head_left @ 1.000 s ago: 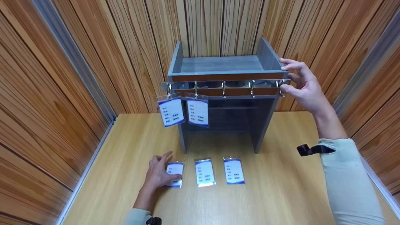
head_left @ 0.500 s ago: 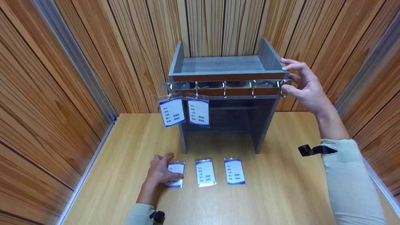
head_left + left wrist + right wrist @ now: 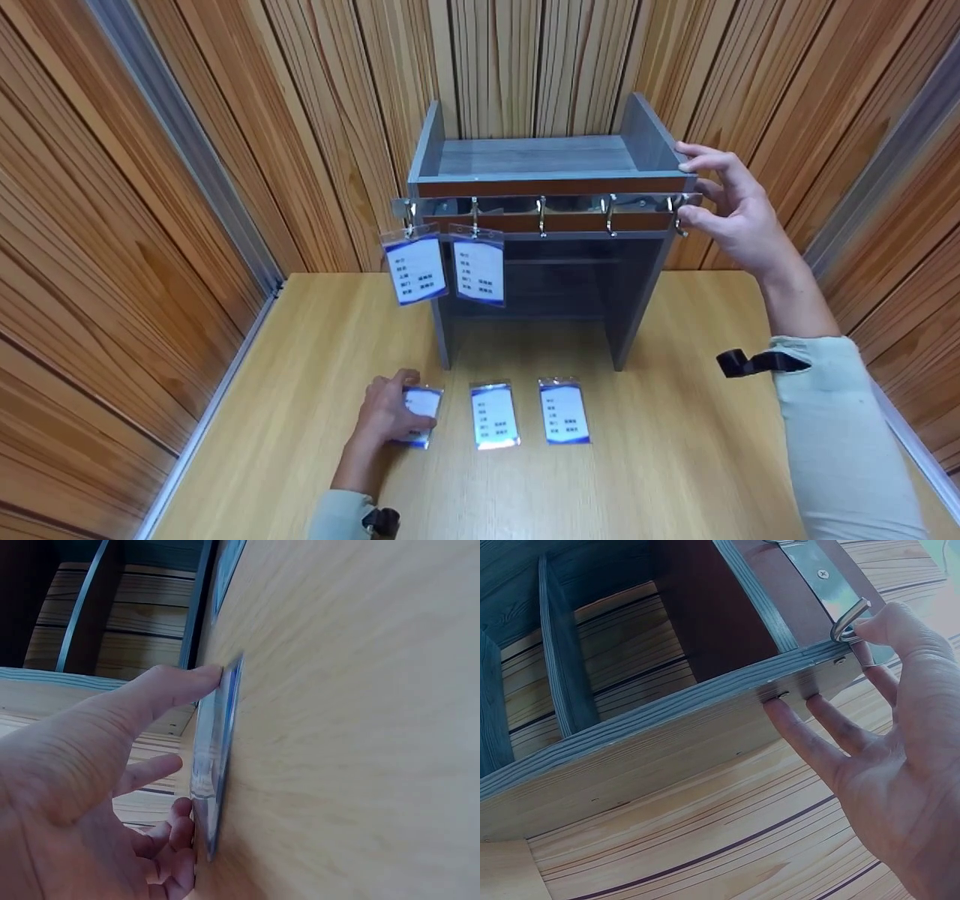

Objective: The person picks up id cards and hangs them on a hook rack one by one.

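Note:
My left hand [image 3: 390,409] holds the leftmost badge [image 3: 421,405] on the table across its width, thumb at one edge and curled fingers at the other. In the left wrist view this clear-sleeved badge [image 3: 212,757] stands edge-on, close to the wood. My right hand [image 3: 731,206] grips the right end of the metal hook rail [image 3: 570,203] on the grey shelf unit [image 3: 645,300]. In the right wrist view the thumb is at the end hook [image 3: 851,619], while other fingertips touch the side panel [image 3: 705,739]. Two badges hang from the left hooks, an outer badge [image 3: 415,270] and an inner badge [image 3: 478,271].
A middle badge [image 3: 494,416] and a right badge [image 3: 564,412] lie flat on the wooden table [image 3: 660,465] before the shelf unit. Wood-panelled walls [image 3: 540,67] enclose the table at the back and sides. A black strap [image 3: 761,363] sticks out from the right sleeve.
The left hand's fingers have drawn in toward the thumb on the leftmost badge, which has shifted slightly left. My right hand keeps its grip at the rail's end.

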Demonstrator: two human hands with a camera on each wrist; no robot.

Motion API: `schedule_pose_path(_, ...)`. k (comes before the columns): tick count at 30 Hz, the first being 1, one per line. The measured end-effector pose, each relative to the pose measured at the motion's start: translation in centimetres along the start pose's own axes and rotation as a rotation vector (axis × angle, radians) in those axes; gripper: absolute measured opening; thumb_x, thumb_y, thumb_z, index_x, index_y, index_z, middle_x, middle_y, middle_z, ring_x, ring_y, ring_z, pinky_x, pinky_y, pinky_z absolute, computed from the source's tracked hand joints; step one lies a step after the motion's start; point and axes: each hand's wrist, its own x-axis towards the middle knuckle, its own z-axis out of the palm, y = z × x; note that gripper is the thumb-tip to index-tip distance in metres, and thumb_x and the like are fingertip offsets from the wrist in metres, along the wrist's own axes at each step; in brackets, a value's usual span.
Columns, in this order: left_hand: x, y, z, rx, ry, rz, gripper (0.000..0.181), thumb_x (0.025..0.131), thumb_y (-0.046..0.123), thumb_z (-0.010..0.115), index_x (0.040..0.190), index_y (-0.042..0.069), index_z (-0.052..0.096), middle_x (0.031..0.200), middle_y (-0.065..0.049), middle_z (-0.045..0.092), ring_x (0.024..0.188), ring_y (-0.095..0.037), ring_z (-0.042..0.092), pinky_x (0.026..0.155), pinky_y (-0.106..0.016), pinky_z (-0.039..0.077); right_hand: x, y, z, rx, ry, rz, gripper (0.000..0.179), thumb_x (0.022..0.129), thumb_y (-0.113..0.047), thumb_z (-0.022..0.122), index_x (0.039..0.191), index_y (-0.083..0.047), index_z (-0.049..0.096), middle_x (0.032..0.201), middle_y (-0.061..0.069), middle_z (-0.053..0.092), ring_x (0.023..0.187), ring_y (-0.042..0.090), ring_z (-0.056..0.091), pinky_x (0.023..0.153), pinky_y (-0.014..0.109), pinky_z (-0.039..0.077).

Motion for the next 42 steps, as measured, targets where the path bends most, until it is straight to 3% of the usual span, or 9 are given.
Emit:
schedule_pose_path(10,0.0,-0.3,0.4,-0.052,0.027,0.167,0.079,0.081,0.008,0.098,0.153,0.020,0.067,0.154,-0.022,0.057,0.136,-0.039,0.053,0.112,-0.062,0.052,-0.1,-0.1,0.0,-0.016,0.022,0.023,0.048,0.104,0.016,0.061,0.149,0.003,0.054,0.176,0.005,0.044,0.141,0.025,0.062,0.095,0.023,0.066)
schedule_pose_path(13,-0.1,-0.3,0.3,-0.040,0.031,0.158,0.078,0.082,0.009,0.098,0.153,0.020,0.067,0.153,-0.021,0.057,0.135,-0.038,0.052,0.112,-0.060,0.051,-0.1,0.0,0.0,-0.013,0.019,0.024,0.048,0.104,0.016,0.061,0.149,0.003,0.054,0.176,0.005,0.044,0.141,0.025,0.062,0.096,0.023,0.066)
schedule_pose_path(21,-0.1,0.2,-0.2,-0.005,0.011,0.064,0.087,0.083,0.014,0.098,0.161,0.022,0.061,0.150,-0.023,0.055,0.131,-0.038,0.052,0.107,-0.057,0.051,-0.1,0.0,0.0,-0.016,0.010,0.014,0.047,0.104,0.015,0.061,0.149,0.003,0.054,0.175,0.005,0.044,0.140,0.025,0.062,0.095,0.023,0.066)
schedule_pose_path(28,0.0,0.0,-0.3,-0.009,0.038,0.106,0.087,0.080,0.010,0.099,0.158,0.015,0.061,0.144,-0.027,0.062,0.125,-0.039,0.057,0.104,-0.059,0.055,-0.1,0.1,-0.1,0.003,0.007,0.000,0.046,0.104,0.016,0.061,0.148,0.004,0.055,0.174,0.005,0.045,0.137,0.024,0.064,0.089,0.021,0.065)
schedule_pose_path(35,0.1,-0.2,-0.4,-0.042,0.013,0.091,0.089,0.079,0.009,0.100,0.159,0.015,0.061,0.145,-0.026,0.059,0.129,-0.039,0.053,0.107,-0.059,0.053,-0.2,0.0,0.0,-0.018,0.022,0.025,0.047,0.104,0.016,0.061,0.149,0.003,0.054,0.175,0.004,0.045,0.139,0.023,0.064,0.094,0.022,0.066)
schedule_pose_path(42,0.3,0.0,-0.6,-0.045,0.001,0.079,0.090,0.078,0.007,0.100,0.159,0.015,0.060,0.141,-0.021,0.065,0.126,-0.036,0.061,0.112,-0.060,0.056,-0.1,-0.2,0.0,-0.022,0.031,0.040,0.047,0.104,0.015,0.062,0.149,0.003,0.055,0.176,0.004,0.044,0.139,0.024,0.064,0.093,0.022,0.066)
